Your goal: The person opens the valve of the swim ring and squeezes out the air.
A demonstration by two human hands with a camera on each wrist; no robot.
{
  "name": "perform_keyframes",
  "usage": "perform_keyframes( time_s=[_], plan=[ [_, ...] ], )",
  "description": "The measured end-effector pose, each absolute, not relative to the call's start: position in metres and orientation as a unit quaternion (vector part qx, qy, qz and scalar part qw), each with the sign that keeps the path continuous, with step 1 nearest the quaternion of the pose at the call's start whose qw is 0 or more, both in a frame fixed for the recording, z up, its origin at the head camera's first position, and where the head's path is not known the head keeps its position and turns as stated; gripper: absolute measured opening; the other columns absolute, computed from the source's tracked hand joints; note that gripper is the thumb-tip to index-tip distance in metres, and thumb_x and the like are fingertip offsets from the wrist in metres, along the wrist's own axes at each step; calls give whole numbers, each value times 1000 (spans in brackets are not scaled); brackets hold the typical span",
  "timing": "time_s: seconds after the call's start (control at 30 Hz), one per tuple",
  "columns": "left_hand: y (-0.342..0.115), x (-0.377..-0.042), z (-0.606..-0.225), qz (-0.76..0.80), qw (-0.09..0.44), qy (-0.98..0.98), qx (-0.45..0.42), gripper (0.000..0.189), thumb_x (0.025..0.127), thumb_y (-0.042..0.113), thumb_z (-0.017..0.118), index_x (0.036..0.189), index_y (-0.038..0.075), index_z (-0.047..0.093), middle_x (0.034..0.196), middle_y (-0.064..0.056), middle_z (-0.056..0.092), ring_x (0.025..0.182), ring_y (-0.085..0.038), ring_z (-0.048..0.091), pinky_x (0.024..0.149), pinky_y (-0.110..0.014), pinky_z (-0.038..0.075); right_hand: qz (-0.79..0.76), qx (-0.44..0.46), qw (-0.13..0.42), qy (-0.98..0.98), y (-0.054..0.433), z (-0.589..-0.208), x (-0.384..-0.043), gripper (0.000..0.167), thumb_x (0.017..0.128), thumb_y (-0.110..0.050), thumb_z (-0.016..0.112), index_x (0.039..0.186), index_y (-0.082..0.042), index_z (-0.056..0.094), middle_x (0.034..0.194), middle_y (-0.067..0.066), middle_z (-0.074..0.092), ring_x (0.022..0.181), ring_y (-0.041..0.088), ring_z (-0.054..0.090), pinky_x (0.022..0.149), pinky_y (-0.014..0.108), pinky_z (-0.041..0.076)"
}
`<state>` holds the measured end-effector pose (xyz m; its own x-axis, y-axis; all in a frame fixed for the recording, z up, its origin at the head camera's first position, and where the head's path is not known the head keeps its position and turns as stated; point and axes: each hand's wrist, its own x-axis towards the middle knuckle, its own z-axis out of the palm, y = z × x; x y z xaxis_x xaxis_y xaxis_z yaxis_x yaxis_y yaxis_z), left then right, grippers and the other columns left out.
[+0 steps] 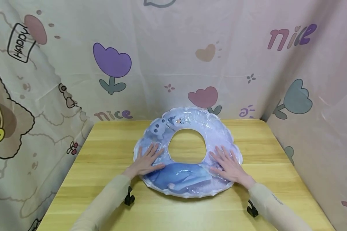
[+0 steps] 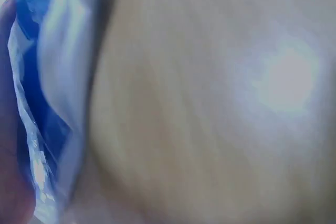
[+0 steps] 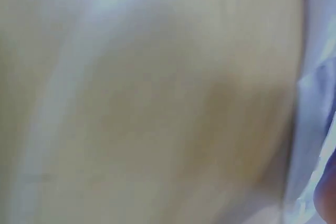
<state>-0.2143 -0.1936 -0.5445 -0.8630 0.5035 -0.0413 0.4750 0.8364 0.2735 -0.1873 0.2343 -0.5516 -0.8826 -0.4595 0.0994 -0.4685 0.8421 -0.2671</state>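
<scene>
An inflated swim ring, blue and lilac with a snowman print and a frilled white seam, lies flat on the wooden table. My left hand rests on its left side with the fingers spread. On the right side my right hand lies the same way, fingers spread and straight. Both palms face down on the shiny plastic. In the left wrist view the ring's edge shows at the left, beside a blurred bit of hand. The right wrist view catches the ring's edge at the far right.
The wooden table spreads around the ring on all sides. A printed curtain with flowers and words hangs behind it and along both sides. A black wrist camera hangs under the left sleeve, another under the right.
</scene>
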Motion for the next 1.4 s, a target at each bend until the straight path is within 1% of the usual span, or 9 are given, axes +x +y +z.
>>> perform_keyframes(
  time_s=[0.17,0.33,0.43,0.53,0.67,0.83,1.07,1.27,1.4],
  plan=[
    [-183,-228,-538,66,25,965,253,102,84,75,57,163,23,18,171,-14,-1,158,-40,-1,116,-79,-4,132,186,8,-974,224,-546,-202,85,92,-66,55,161,-24,27,170,21,6,156,47,1,120,73,-5],
    [-177,-243,-544,51,70,970,229,123,75,83,60,164,21,2,170,-11,-17,158,-36,-13,116,-79,-8,113,148,-37,-982,218,-549,-214,91,90,-74,50,162,-27,20,170,20,-4,157,44,-5,118,74,-9],
    [-175,-249,-546,64,84,971,216,129,73,85,61,163,20,-4,169,-8,-19,158,-33,-15,116,-78,-8,125,139,-39,-982,218,-551,-217,92,90,-74,51,162,-27,19,170,20,-3,157,44,-3,117,77,-6],
    [-175,-252,-549,68,81,972,210,131,72,87,59,163,18,-5,170,-7,-16,159,-31,-11,117,-78,-6,133,135,-37,-981,218,-552,-219,91,90,-72,52,162,-27,21,170,20,1,157,45,1,116,79,-3],
    [-176,-250,-553,71,70,973,210,126,75,86,56,163,16,0,171,-7,-10,160,-31,-4,117,-77,-5,130,132,-47,-982,218,-554,-221,88,91,-72,50,162,-27,23,170,21,3,157,46,3,116,79,-3],
    [-176,-248,-557,70,76,974,203,115,81,84,52,164,21,4,171,-5,-6,160,-29,1,118,-77,-6,118,130,-61,-983,216,-553,-223,84,93,-72,47,161,-27,27,170,21,4,156,46,5,115,80,-2],
    [-175,-248,-559,83,34,974,210,104,84,75,58,162,16,21,171,-9,11,158,-33,15,116,-80,2,100,133,-40,-985,216,-555,-222,79,94,-69,47,159,-27,31,169,22,11,155,47,12,115,81,4],
    [-174,-247,-562,59,25,977,205,102,87,75,54,163,19,16,172,-6,7,159,-30,12,117,-79,3,97,136,-26,-986,215,-559,-221,81,93,-72,45,159,-26,32,168,24,13,155,48,13,114,82,6],
    [-175,-248,-565,54,23,978,203,101,88,76,51,163,20,14,172,-6,5,160,-30,9,118,-78,3,90,133,-26,-987,215,-560,-221,79,94,-68,48,159,-27,31,169,22,11,156,47,11,115,81,6]
  ],
)
